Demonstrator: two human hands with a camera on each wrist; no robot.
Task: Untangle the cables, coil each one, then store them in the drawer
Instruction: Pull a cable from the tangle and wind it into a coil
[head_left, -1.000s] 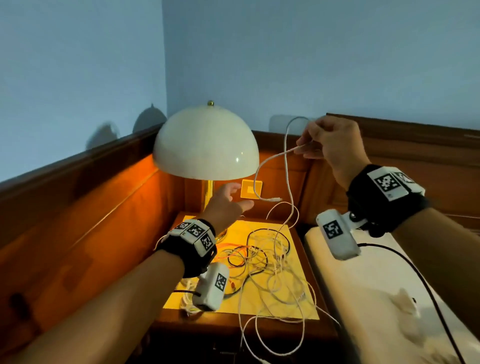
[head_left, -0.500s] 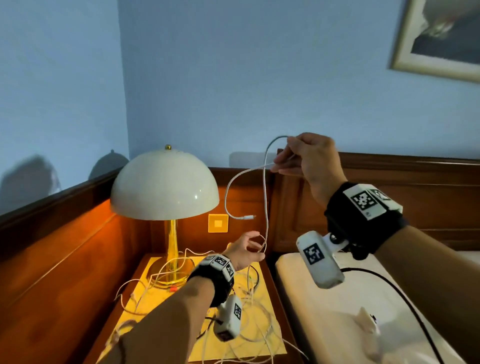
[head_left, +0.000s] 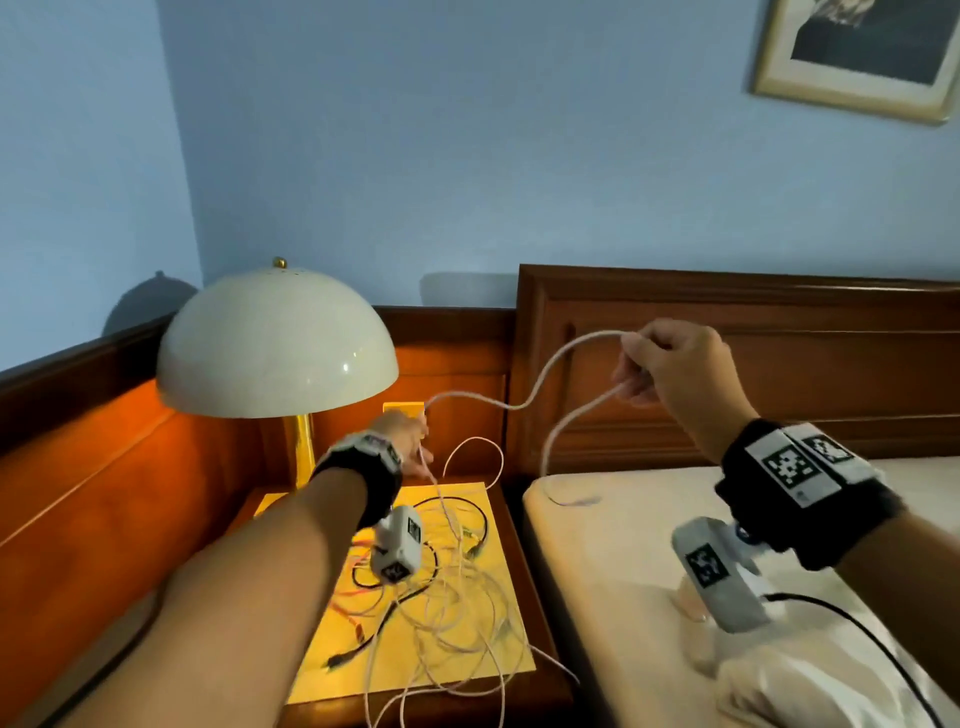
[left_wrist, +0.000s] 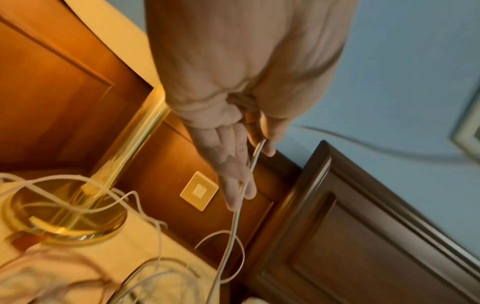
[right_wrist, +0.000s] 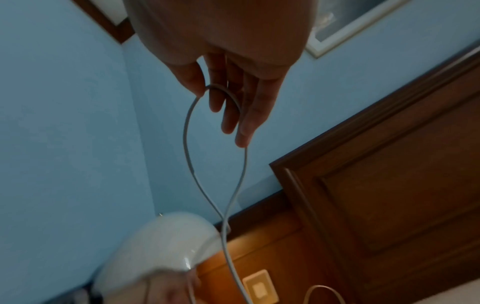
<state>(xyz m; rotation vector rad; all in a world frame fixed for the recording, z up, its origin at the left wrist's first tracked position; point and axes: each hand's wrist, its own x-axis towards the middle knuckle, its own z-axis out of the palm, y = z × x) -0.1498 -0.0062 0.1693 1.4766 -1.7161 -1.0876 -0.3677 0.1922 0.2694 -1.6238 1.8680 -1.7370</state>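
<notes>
Pinching white cable (head_left: 540, 387) — right hand (head_left: 670, 364), apparently left hand (head_left: 410, 441) too — fingers curled.

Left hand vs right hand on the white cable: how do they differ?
The right hand is raised before the headboard, holding a loop; the left hand sits lower, over the nightstand tangle, holding a single strand. Both hold the same white cable.

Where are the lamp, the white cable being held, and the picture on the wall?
lamp (head_left: 270, 343): head view, middle of its dome shade.
white cable (head_left: 550, 376): head view, span between the hands.
picture (head_left: 857, 47): head view, its framed print.
</notes>
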